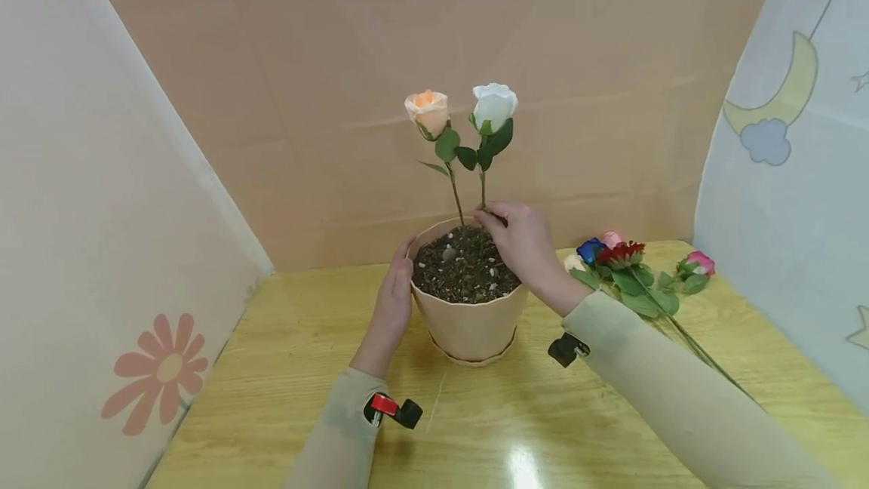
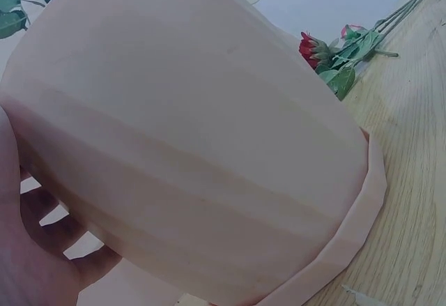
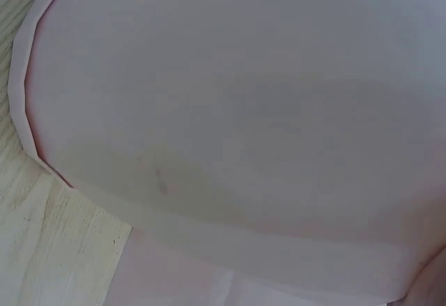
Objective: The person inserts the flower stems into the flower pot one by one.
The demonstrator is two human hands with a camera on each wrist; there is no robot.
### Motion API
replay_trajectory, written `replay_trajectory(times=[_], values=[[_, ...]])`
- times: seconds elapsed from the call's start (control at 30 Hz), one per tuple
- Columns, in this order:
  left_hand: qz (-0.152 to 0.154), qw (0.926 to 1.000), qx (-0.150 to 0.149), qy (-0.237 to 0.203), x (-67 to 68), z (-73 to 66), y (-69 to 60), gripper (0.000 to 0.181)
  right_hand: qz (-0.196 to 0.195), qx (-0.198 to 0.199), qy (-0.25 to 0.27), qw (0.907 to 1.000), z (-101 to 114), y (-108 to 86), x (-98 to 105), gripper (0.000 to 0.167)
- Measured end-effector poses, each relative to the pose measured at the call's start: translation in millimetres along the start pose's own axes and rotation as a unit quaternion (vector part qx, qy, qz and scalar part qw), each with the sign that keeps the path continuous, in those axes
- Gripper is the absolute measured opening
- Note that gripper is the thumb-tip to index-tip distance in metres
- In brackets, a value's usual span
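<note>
A peach-coloured flowerpot [image 1: 468, 330] filled with dark soil [image 1: 465, 266] stands on its saucer. My left hand [image 1: 397, 293] rests along the pot's left side; in the left wrist view its fingers [image 2: 52, 222] lie against the wall. At the back right of the rim, my right hand [image 1: 526, 240] pinches the lower stem of a white rose [image 1: 494, 108]; its fingertips hide where the stem ends. Left of it a peach rose [image 1: 428, 113] stands upright in the soil, leaning slightly left. The pot wall [image 3: 244, 111] fills most of the right wrist view.
Several loose artificial flowers lie on the wooden table [image 1: 285, 368] right of the pot, among them a dark red flower [image 1: 621, 255], a blue rose [image 1: 589, 250] and a pink rose [image 1: 701, 262]. Their long stems run toward the right forearm. Cloth walls enclose the back and both sides.
</note>
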State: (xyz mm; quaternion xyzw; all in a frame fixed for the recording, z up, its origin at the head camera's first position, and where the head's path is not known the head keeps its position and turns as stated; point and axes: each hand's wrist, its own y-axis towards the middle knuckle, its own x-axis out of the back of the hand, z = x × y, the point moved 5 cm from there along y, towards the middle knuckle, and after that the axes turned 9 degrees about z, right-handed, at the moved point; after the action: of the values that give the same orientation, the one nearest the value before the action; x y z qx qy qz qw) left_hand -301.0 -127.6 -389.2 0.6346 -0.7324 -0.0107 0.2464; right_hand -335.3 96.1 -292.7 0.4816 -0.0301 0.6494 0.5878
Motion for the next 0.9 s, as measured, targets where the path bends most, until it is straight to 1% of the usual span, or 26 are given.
replay_trajectory(times=[0.2,0.4,0.67,0.9], values=[[-0.005,1.0,0.003,0.003,1.6,-3.5,2.1,0.058,0.011,-0.007,-0.001,0.9999,0.6,3.2,0.3,0.019],[-0.001,0.9999,0.012,0.001,0.1,-0.5,0.3,0.059,0.012,-0.014,0.013,0.9997,-3.6,2.0,-1.3,0.02],[0.001,1.0,-0.002,-0.006,-2.5,-1.8,1.3,0.059,0.01,-0.03,0.043,0.9986,-7.9,0.5,0.0,0.022],[0.002,1.0,-0.002,-0.001,-2.6,-2.5,2.1,0.057,0.017,-0.049,0.064,0.9966,-10.8,0.8,0.1,0.023]])
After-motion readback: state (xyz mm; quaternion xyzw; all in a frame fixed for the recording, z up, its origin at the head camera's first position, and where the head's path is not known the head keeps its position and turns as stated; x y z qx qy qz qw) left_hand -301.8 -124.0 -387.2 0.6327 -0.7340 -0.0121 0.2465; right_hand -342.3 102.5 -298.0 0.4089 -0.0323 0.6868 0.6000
